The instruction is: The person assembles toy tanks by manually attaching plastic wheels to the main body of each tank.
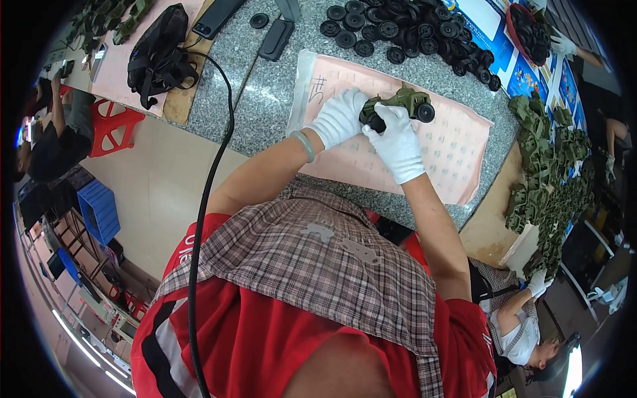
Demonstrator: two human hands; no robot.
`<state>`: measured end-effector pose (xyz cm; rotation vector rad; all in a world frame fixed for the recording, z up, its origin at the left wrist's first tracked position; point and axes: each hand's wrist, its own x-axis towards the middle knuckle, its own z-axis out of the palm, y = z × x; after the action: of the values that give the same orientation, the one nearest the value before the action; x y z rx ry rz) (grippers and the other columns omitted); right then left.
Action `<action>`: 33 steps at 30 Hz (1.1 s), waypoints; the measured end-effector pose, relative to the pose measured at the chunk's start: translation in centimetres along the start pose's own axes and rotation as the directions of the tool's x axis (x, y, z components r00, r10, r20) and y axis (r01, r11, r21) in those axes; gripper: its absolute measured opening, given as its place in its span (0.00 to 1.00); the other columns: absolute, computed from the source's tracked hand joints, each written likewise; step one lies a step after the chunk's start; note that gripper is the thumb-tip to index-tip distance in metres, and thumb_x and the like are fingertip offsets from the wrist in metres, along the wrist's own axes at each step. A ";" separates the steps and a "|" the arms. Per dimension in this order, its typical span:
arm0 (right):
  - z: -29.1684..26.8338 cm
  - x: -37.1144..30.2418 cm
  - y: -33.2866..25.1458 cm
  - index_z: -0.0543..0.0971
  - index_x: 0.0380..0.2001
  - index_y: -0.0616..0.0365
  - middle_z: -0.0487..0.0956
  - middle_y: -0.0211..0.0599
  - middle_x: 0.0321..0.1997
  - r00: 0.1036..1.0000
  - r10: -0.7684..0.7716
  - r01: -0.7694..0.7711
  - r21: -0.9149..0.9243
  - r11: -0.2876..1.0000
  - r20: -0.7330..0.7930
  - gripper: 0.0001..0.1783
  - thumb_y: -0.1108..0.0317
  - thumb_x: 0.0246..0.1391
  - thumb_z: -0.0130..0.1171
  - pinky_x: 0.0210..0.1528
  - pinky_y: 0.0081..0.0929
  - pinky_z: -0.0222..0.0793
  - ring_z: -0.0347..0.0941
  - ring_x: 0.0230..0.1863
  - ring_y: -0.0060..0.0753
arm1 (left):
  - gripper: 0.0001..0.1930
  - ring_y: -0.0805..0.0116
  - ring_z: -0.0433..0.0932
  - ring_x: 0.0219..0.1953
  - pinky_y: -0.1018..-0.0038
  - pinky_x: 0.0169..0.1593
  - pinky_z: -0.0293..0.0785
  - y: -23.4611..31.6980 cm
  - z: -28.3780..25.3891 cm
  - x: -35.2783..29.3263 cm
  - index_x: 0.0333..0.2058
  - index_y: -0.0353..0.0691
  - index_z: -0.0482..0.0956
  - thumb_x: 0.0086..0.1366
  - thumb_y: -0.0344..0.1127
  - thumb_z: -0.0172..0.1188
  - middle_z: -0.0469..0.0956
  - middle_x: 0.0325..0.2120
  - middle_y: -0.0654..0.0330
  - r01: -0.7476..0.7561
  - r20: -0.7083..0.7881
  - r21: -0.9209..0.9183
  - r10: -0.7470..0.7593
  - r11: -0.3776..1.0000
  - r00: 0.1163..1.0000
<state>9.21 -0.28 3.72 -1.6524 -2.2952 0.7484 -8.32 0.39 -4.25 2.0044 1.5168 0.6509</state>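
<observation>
A dark green toy vehicle is held over the pink sheet, with a black wheel on its right end. My left hand, in a white glove, is closed on the vehicle's left end. My right hand, also gloved, grips the vehicle from the near side. Its fingers press by another dark wheel at the near left of the body. The fingers partly cover the vehicle, so I cannot tell whether this wheel is fully seated.
Loose black wheels are heaped at the far side of the speckled table. Green toy parts lie piled on the right. A black mesh bag and a phone are at far left. A black cable hangs across the left. Other people's gloved hands work on the right.
</observation>
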 end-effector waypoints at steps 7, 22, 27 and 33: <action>0.4 -3.8 4.3 0.78 0.58 0.56 0.84 0.53 0.47 0.928 0.366 -0.313 0.674 0.669 0.067 0.19 0.72 0.64 0.57 0.41 0.37 0.83 0.86 0.30 0.44 | 0.29 0.47 0.79 0.47 0.57 0.52 0.77 1.1 -1.4 -0.2 0.47 0.36 0.76 0.50 0.43 0.76 0.78 0.40 0.48 0.061 0.051 0.026 -0.062 0.998 0.997; 0.3 -8.7 10.8 0.76 0.63 0.48 0.73 0.49 0.65 0.984 0.080 -0.082 -0.007 0.997 -0.159 0.28 0.68 0.58 0.62 0.58 0.44 0.78 0.76 0.58 0.57 | 0.43 0.42 0.66 0.67 0.46 0.65 0.69 4.3 -5.6 2.0 0.72 0.52 0.60 0.57 0.29 0.64 0.60 0.70 0.46 -0.216 0.149 0.287 0.180 0.933 0.972; 0.6 -8.4 9.9 0.77 0.62 0.47 0.73 0.46 0.64 0.954 0.245 -0.245 -0.017 0.969 0.172 0.29 0.74 0.55 0.60 0.57 0.44 0.78 0.78 0.56 0.54 | 0.34 0.50 0.55 0.76 0.31 0.70 0.56 6.2 -3.7 9.6 0.61 0.75 0.75 0.60 0.29 0.64 0.55 0.75 0.60 -0.815 0.453 0.378 0.680 0.439 0.576; 0.1 -8.4 10.1 0.78 0.60 0.48 0.76 0.46 0.60 0.939 0.337 -0.344 0.121 0.931 0.075 0.27 0.71 0.54 0.62 0.54 0.45 0.78 0.78 0.54 0.53 | 0.18 0.55 0.43 0.80 0.33 0.76 0.42 8.4 -3.3 11.0 0.50 0.62 0.83 0.60 0.38 0.66 0.60 0.74 0.67 -0.897 0.734 0.402 0.521 0.185 0.436</action>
<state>20.31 -5.76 -0.62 -2.0138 -1.9607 1.0030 -1.82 9.62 4.49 3.3175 0.3275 -0.3211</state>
